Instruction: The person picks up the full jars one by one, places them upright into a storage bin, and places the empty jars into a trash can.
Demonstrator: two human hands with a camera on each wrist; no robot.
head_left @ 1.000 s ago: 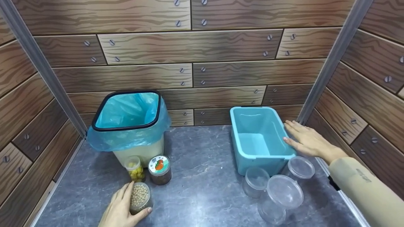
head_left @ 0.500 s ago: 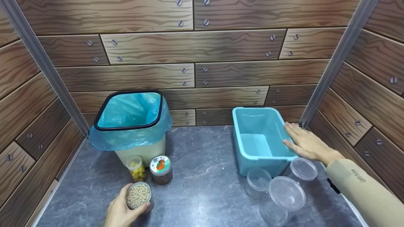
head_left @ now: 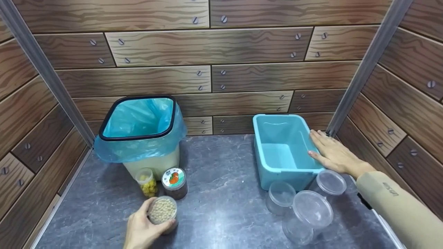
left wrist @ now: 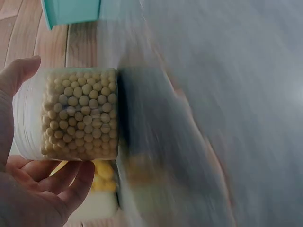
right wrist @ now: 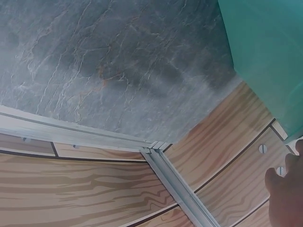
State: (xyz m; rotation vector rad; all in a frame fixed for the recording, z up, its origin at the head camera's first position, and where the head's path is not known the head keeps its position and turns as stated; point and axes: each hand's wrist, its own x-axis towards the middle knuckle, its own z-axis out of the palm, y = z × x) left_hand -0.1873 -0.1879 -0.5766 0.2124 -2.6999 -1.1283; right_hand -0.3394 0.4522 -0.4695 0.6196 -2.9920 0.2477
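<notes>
- Across the lower half of the head view lies a grey marbled floor (head_left: 221,193), boxed in at back and sides by wood-plank walls (head_left: 242,76) with screw heads and metal corner posts.
- At the bottom left of the frame the left hand (head_left: 142,230) grasps a clear jar of pale beans (head_left: 162,211), fingers and thumb curled round its sides; whether its base touches the floor is hard to tell, as the wrist view is blurred.
- At centre right the right hand (head_left: 334,155) lies flat, fingers straight, on the right rim of the blue tub (head_left: 277,173).
- Just above the bean jar stand a small yellow-filled jar (head_left: 146,181) and a dark jar with a printed lid (head_left: 175,183), in front of the blue-lined bin (head_left: 138,138) at left.
- Three empty clear containers (head_left: 304,211) cluster below the tub, lower right.
</notes>
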